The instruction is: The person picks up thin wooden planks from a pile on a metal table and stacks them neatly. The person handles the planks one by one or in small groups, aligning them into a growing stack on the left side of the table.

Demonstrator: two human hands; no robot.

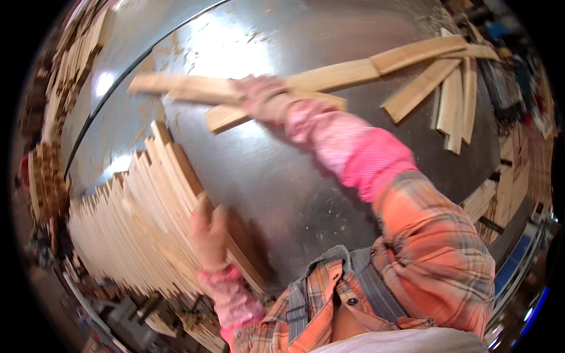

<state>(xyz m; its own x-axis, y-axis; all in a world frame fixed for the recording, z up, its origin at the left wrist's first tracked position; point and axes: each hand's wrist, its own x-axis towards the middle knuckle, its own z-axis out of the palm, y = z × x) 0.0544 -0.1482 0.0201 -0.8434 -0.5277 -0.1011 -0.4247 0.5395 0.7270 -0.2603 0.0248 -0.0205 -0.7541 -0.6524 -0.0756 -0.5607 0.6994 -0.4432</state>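
A broad, shiny metal table (pixel 306 200) spreads beneath the person's two hands. Next largest is a long row of pale wooden slats (pixel 135 217) standing on edge, packed side by side, mostly to the left of the left-hand fingers. Beyond the right-hand fingers, to their right, loose boards (pixel 424 88) lie overlapping in a rough fan. Directly under those fingers is the end of one blurred board (pixel 182 87), reaching out to their left; a shorter board (pixel 226 119) lies just below them, angled. The right hand (pixel 262 97) curls over the wood, blurred, so whether its fingers clamp or merely rest cannot be told. The left hand (pixel 210 235) touches the row's near end, a small gap between its two visible fingertips; its grip cannot be made out.
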